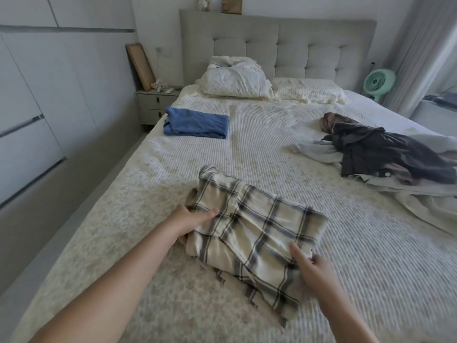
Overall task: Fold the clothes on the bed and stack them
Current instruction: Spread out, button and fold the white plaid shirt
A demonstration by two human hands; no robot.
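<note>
While the plaid garment (pixel 254 233) lay partly folded on the near part of the bed (pixel 272 134), it was gripped at both sides. Its left edge was pinched by the left hand (pixel 190 217), thumb on top and fingers tucked under the cloth. Its right near corner was held by the right hand (pixel 312 267), thumb laid on the fabric and fingers curled round the edge. A folded blue garment (pixel 196 126) was seen farther up on the left side of the bed, well apart from the plaid one. An unfolded pile (pixel 380 154) of dark and pale clothes was spread along the right side. Two pillows (pixel 237 80) were propped by the headboard (pixel 291 45), a nightstand (pixel 153 105) stood to the left and a green fan (pixel 377 82) to the right.
</note>
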